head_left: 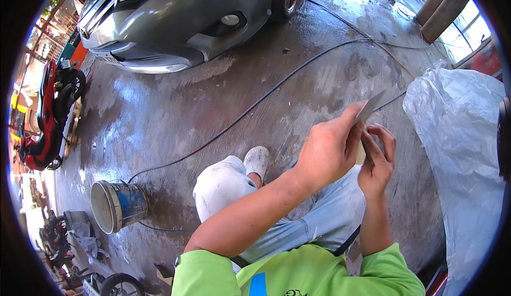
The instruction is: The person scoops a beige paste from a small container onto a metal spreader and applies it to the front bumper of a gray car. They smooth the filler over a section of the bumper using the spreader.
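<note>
While both hands are up in front of the seated-looking person's knees, the left hand (331, 146) is curled nearly closed, pinching a thin flat grey piece (371, 106) that sticks out past its fingertips, edge up. Right hand (379, 155) is just beside it, half open, fingers bent inward around the piece's lower end; probably steadying or backing it, since the grips sit so close.

Around them: plastic sheet (458, 115) right of the right hand, likely a dust or splash cover. Blue bucket (126, 200) well left of the left hand, presumably within reach on purpose. Hose (239, 118) across the wet floor (159, 104) ahead of both hands; grey car (175, 24) beyond it, front left.

Not clear: whether the right hand truly grips anything, as its palm is hidden. Beige patch (361, 155) between the hands could be a handle or a second piece. Bucket contents can't be read. Car's roof cut off; whatever's under the plastic is hidden.
</note>
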Action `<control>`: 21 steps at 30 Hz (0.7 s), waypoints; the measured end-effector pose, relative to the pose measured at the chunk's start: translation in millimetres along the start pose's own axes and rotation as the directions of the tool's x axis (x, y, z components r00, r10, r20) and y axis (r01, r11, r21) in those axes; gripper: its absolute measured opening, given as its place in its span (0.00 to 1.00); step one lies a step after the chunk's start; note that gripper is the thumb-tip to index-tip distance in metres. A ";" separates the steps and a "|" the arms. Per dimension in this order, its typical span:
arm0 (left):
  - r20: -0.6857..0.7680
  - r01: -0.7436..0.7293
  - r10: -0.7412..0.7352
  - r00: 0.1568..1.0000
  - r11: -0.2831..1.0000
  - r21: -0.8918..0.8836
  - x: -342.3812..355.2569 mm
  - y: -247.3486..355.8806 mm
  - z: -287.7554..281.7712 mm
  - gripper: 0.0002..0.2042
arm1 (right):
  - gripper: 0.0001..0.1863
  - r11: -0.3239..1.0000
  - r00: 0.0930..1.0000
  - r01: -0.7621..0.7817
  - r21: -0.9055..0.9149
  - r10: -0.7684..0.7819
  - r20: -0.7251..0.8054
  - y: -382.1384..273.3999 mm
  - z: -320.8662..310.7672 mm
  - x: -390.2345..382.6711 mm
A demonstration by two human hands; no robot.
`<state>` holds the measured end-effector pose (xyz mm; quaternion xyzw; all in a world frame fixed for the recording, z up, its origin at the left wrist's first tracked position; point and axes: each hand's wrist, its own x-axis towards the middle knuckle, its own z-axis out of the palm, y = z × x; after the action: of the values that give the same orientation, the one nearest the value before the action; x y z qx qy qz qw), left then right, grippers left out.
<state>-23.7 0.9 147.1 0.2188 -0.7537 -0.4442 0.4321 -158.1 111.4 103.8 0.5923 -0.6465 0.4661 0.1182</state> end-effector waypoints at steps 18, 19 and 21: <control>-0.230 0.002 0.003 0.973 1.000 0.020 15.0 -3.0 -12.1 0.12 | 0.28 0.993 0.975 0.025 0.112 -0.049 0.219 2.2 -11.1 -18.4; -0.215 0.067 -0.064 0.974 0.998 0.011 14.2 1.4 -9.9 0.13 | 0.26 0.979 0.996 0.048 0.197 -0.061 0.063 -1.1 -12.7 -21.8; -0.184 0.196 -0.283 0.941 0.902 -0.384 8.2 -11.5 -1.7 0.13 | 0.26 0.862 0.989 0.029 0.506 0.049 -0.140 -19.7 7.1 -20.7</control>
<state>-27.2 -11.6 141.4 0.2785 -0.5702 -0.5956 0.4925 -132.5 122.5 94.5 0.5629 -0.4937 0.6629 0.0037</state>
